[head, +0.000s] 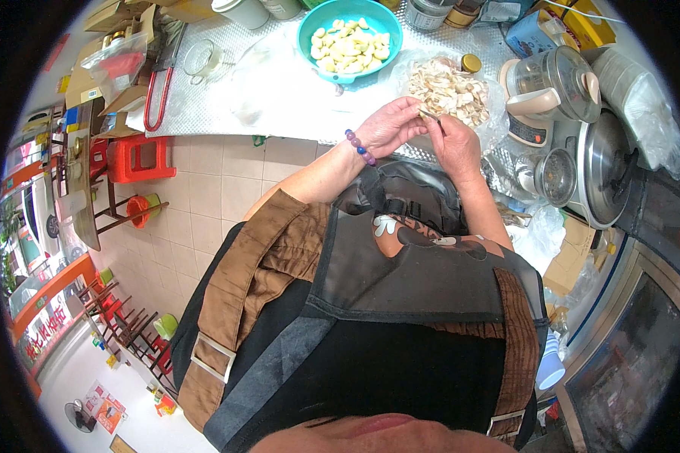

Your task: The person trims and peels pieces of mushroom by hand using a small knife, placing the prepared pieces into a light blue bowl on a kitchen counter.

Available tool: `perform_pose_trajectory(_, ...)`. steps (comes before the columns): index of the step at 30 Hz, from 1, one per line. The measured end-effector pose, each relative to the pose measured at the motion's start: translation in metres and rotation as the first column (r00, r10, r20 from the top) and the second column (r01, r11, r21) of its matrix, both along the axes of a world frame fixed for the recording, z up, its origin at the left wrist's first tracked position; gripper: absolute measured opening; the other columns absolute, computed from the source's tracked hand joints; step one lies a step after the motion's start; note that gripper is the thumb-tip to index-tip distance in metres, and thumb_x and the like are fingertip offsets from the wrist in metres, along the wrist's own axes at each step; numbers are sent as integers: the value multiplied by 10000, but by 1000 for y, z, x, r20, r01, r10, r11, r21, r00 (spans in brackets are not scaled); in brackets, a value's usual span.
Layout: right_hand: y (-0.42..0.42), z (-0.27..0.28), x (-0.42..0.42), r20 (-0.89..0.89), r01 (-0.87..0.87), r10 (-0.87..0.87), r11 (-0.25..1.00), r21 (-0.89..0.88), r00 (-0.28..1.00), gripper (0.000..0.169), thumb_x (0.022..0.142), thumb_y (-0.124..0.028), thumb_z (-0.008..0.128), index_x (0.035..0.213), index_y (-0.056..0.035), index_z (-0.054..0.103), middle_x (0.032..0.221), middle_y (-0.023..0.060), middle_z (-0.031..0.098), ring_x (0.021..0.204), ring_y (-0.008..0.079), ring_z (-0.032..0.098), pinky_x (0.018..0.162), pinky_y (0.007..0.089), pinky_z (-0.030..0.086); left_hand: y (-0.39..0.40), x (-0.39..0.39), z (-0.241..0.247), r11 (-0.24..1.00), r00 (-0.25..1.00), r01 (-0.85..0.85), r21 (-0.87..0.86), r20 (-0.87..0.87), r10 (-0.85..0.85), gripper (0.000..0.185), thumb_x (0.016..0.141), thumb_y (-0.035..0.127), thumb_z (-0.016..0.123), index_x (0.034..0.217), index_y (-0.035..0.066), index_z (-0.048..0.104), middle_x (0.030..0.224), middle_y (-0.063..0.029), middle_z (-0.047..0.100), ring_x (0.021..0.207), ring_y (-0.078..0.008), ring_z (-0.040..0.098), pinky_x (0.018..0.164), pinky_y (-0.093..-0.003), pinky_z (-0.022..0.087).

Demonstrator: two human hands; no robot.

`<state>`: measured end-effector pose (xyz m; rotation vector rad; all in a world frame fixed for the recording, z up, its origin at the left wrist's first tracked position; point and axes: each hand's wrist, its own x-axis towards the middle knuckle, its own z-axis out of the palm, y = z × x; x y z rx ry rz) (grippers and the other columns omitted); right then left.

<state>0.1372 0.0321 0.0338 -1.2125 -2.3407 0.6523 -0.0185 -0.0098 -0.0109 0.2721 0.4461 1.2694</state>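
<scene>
My left hand [394, 125], with a beaded bracelet at the wrist, pinches a small pale garlic clove [421, 113] at its fingertips. My right hand [457, 148] grips a small knife [429, 115], its dark blade against the clove. The fingers hide most of both. Just beyond my hands, a heap of garlic skins and perhaps unpeeled cloves [450, 90] lies on a clear plastic bag [496, 107]. Farther off, to the left of the heap, a teal plastic basin [305, 42] holds many peeled garlic cloves [350, 48].
A gold-lidded jar [471, 63] stands by the heap. To the right are an electric glass kettle [566, 85], a metal strainer [556, 176] and a large lidded pot [606, 170]. A glass mug [200, 58] and red-handled cutters [158, 99] lie left. Below stands a red stool [140, 160].
</scene>
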Motion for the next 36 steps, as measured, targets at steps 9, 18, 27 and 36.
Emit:
perform_pose_trajectory(9,2,13,-3,10,-71,71,997,17,997,305,823,-318,611,722,-38,545,689,120,603,656,310,599,567,400,467,-4,-7,0,999,998,38,34,-60,-36,197,933,139,482,1083,14,507,1063,-113,579,968,-177,583,823,-278,499)
perform_pose_trajectory(18,-1,13,-5,37,-91,91,996,-6,995,301,816,-317,608,719,-39,545,686,126,598,656,313,598,572,407,470,-9,-7,3,1000,1000,22,-2,7,-22,174,935,136,473,1049,10,512,1032,-117,587,949,-194,596,797,-276,509)
perform_pose_trajectory(27,-2,9,-3,45,-85,79,985,154,996,291,807,-299,610,667,-52,543,661,114,582,619,303,586,542,405,462,-7,-3,8,1000,1000,10,-28,-2,-10,133,924,131,499,1002,29,531,966,-76,595,868,-145,595,776,-264,510)
perform_pose_trajectory(36,-2,22,-6,83,-134,125,985,107,989,272,826,-297,601,799,-28,572,748,156,601,703,340,588,604,411,460,-6,-4,7,998,997,61,2,45,-61,222,929,133,480,1119,21,508,1088,-86,582,977,-163,585,843,-299,501)
